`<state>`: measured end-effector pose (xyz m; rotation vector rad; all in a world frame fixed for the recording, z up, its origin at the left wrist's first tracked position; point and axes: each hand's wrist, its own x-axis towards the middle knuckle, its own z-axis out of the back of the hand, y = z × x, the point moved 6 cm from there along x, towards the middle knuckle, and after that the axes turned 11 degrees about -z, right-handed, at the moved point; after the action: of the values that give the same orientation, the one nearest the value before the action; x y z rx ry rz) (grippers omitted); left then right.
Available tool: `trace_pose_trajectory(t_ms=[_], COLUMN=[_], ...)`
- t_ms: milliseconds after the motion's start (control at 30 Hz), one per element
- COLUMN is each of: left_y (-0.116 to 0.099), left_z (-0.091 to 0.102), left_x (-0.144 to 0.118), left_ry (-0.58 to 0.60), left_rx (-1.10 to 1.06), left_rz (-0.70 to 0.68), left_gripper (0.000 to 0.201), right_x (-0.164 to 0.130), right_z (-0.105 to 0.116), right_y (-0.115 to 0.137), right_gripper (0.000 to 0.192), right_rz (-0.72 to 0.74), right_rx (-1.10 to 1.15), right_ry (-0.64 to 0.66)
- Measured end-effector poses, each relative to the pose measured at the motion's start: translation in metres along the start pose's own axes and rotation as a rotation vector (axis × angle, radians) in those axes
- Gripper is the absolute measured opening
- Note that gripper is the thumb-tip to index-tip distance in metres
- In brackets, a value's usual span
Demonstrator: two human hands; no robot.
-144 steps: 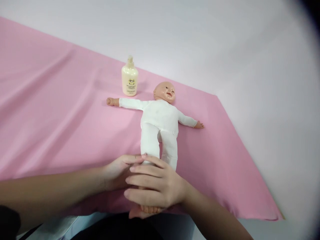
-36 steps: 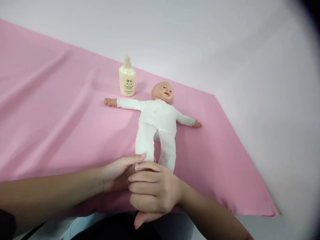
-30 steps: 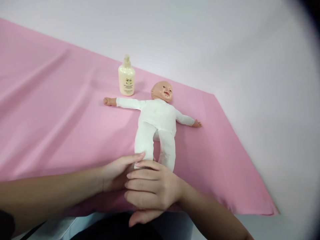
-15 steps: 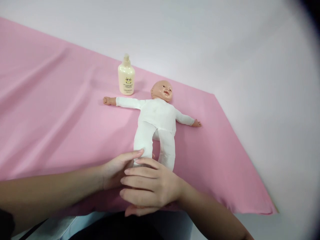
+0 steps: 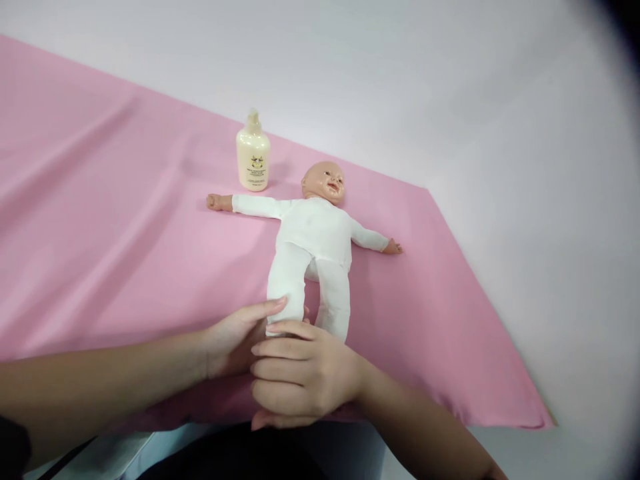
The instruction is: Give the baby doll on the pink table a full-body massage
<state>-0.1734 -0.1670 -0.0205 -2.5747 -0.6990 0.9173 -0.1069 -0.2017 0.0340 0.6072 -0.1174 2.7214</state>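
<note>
A baby doll point(image 5: 316, 230) with a white cloth body lies on its back, arms spread and head away from me. My left hand point(image 5: 235, 340) is closed around the doll's leg on the left side, its thumb on top and a fingertip showing between the legs. Over the lower end of that same leg, my right hand point(image 5: 310, 373) is wrapped with its fingers curled, covering the foot. The doll's other leg point(image 5: 335, 303) lies beside the right hand, its lower end hidden behind that hand.
A cream pump bottle point(image 5: 253, 160) with a cow picture on its label stands upright beyond the doll's outstretched arm. Under everything is a pink cloth point(image 5: 125, 213), with folds at the left and its edge close to my body.
My right hand's fingers have curled in more and shifted slightly to the right around the doll's foot. The left hand, doll and bottle stay practically where they were.
</note>
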Motion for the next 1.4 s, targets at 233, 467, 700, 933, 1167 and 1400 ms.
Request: trace_pose_trajectory(t_ms=[233, 467, 700, 933, 1167, 1400], left_y=[-0.002, -0.005, -0.008, -0.007, -0.009, -0.016], left_z=[-0.002, -0.002, -0.004, -0.004, -0.004, 0.004], left_x=[0.000, 0.001, -0.001, 0.000, 0.003, 0.006], left_ry=[-0.017, -0.021, -0.037, -0.032, -0.061, -0.131], left_rx=[-0.007, -0.012, -0.022, -0.043, -0.062, 0.003], left_rz=[-0.028, -0.057, -0.077, -0.087, -0.091, -0.204], left_gripper=[0.039, 0.038, 0.036, 0.039, 0.040, 0.036], right_x=[0.000, 0.000, -0.002, -0.001, -0.002, -0.001], right_z=[0.008, 0.004, -0.003, 0.000, 0.004, -0.005], right_y=[0.001, 0.002, 0.001, 0.002, 0.000, 0.004], right_gripper=[0.044, 0.035, 0.044, 0.042, 0.048, 0.049], right_rz=[0.049, 0.037, 0.040, 0.041, 0.028, 0.069], right_rx=[0.131, 0.101, 0.121, 0.077, 0.100, 0.118], right_ry=[-0.108, -0.091, 0.007, -0.020, -0.097, 0.031])
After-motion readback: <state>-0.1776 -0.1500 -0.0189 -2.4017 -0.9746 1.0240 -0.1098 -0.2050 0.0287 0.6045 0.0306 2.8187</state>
